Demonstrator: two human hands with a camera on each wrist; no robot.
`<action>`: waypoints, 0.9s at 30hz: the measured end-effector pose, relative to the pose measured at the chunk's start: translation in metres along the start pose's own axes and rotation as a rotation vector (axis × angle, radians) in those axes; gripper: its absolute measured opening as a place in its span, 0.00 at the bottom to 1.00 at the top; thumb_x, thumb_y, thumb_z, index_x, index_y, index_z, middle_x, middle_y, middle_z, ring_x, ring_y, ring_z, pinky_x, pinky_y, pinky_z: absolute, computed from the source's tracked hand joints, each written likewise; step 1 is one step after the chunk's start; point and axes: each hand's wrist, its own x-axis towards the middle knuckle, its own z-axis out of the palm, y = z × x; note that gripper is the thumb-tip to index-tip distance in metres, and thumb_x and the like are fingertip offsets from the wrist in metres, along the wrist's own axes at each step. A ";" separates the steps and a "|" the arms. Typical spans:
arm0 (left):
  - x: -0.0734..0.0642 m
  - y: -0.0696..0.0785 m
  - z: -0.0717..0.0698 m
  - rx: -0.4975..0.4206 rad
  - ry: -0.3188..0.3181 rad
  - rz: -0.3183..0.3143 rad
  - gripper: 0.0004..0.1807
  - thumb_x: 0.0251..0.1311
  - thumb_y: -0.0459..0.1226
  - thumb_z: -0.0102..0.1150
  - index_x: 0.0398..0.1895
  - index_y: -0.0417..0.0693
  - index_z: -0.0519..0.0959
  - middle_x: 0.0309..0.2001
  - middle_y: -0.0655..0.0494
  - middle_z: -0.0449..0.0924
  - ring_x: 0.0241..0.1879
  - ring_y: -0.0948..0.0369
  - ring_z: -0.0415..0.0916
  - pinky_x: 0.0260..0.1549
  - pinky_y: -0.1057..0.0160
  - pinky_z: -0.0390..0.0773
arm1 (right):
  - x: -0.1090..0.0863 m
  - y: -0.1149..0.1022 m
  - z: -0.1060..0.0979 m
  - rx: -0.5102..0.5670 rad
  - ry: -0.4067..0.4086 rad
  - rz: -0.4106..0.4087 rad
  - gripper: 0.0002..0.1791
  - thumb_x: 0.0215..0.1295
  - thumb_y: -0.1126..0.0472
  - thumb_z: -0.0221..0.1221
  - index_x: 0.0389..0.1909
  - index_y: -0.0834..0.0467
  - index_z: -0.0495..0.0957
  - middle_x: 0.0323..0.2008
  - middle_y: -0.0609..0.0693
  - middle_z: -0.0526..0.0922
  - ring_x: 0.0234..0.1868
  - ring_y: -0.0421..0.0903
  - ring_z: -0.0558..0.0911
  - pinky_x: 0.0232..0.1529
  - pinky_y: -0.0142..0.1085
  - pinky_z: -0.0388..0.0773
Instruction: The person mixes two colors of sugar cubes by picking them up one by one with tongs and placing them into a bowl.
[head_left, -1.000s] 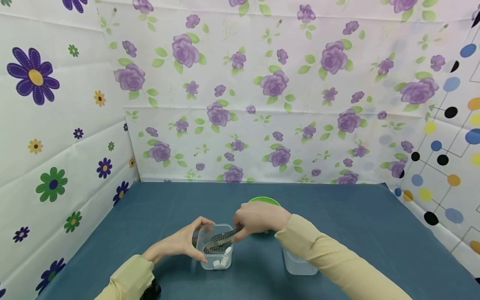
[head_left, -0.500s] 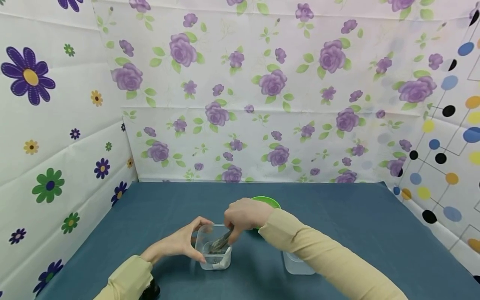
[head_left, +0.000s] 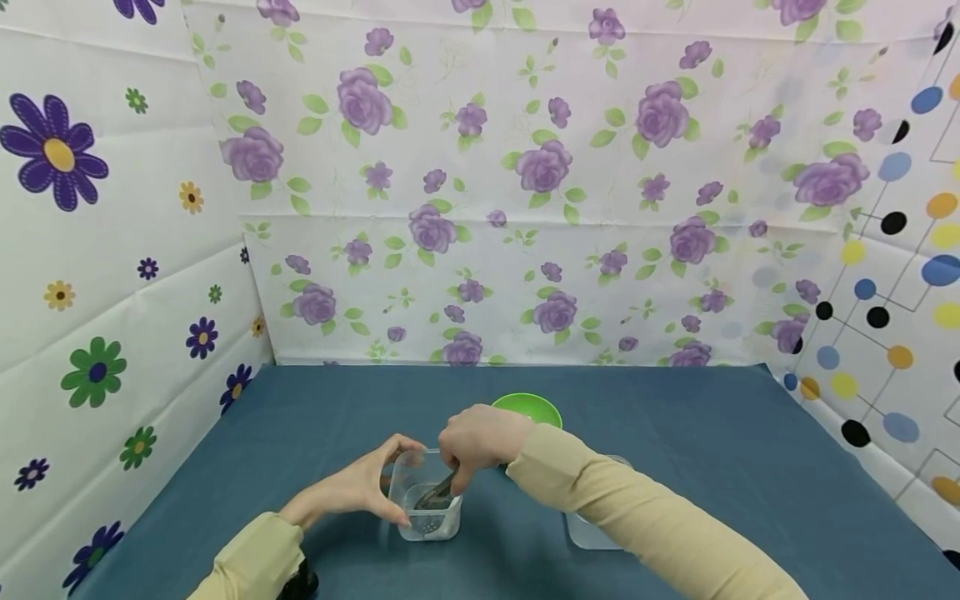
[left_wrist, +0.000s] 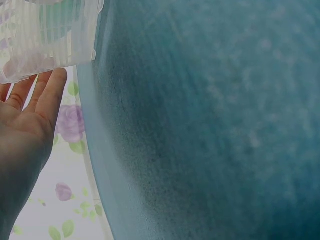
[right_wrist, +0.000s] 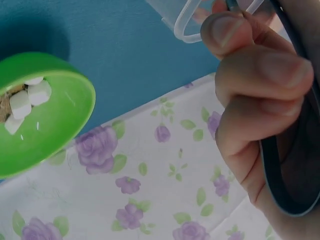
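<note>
In the head view a clear square plastic container [head_left: 401, 483] stands on the blue cloth, its side held between thumb and fingers of my left hand [head_left: 363, 485]. Its ribbed wall shows in the left wrist view beside the fingers [left_wrist: 50, 95]. My right hand [head_left: 480, 440] grips dark tongs [head_left: 435, 497], whose perforated end reaches down into the container. White pieces sit low inside, partly hidden by the tongs. The right wrist view shows curled fingers around the tongs' bent dark band [right_wrist: 272, 170]; their tips are out of sight there.
Behind my right hand is a green bowl [head_left: 528, 406]; white cubes [right_wrist: 21, 105] and something brown lie in it. A second clear container [head_left: 592, 533] stands right of centre, partly under my right sleeve [head_left: 637, 508]. Flowered sheets [head_left: 480, 275] rise behind the table.
My right hand has moved left, and the tongs have swung steeper and deeper into the container. More of the green bowl shows. The left hand keeps its hold.
</note>
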 end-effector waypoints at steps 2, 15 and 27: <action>0.000 0.000 0.000 0.002 0.000 0.002 0.39 0.49 0.36 0.67 0.61 0.40 0.56 0.59 0.40 0.54 0.58 0.46 0.55 0.47 0.44 0.66 | 0.000 0.000 0.000 -0.004 0.006 0.000 0.25 0.50 0.45 0.65 0.06 0.49 0.63 0.07 0.42 0.54 0.10 0.37 0.56 0.13 0.29 0.53; 0.000 0.000 0.000 0.008 0.006 0.001 0.38 0.49 0.36 0.67 0.61 0.42 0.56 0.58 0.41 0.55 0.58 0.46 0.56 0.47 0.45 0.66 | 0.000 0.000 0.002 -0.061 0.052 0.006 0.21 0.48 0.44 0.66 0.08 0.48 0.69 0.08 0.40 0.61 0.13 0.37 0.60 0.14 0.29 0.56; 0.000 0.000 0.001 0.006 0.007 -0.008 0.39 0.49 0.36 0.67 0.61 0.41 0.55 0.58 0.43 0.55 0.58 0.46 0.55 0.47 0.44 0.66 | -0.003 0.002 0.004 -0.018 0.085 -0.060 0.22 0.51 0.48 0.65 0.08 0.49 0.67 0.08 0.41 0.59 0.12 0.36 0.59 0.14 0.28 0.54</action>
